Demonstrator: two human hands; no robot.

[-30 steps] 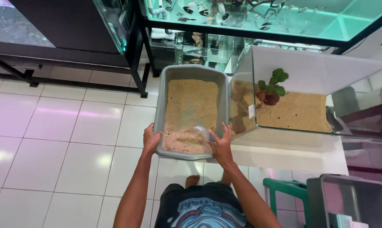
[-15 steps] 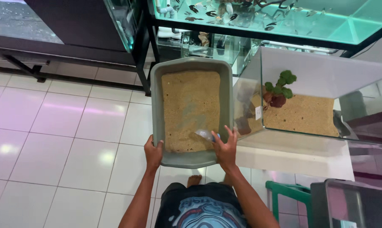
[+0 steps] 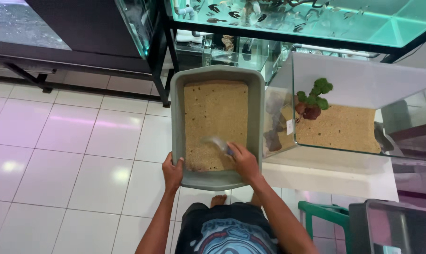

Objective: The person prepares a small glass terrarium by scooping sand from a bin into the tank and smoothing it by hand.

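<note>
I see the grey tub (image 3: 216, 75) of sand running lengthwise away from me, its right wall just beside the glass tank (image 3: 337, 94). My left hand (image 3: 172, 172) is clamped on the near-left rim; my right hand (image 3: 243, 161) is closed on the clear scoop (image 3: 214, 141), which angles up-left. Open tile floor (image 3: 71, 141) lies to the left.

Open: white floor tiles (image 3: 71, 155) left of tub (image 3: 176, 117), sand surface (image 3: 215, 113) ahead of scoop (image 3: 215, 141) | Blocked right: glass tank (image 3: 335, 113) wall beside tub rim | Blocked ahead: black stand legs (image 3: 162, 80), aquarium (image 3: 293, 19) above
</note>
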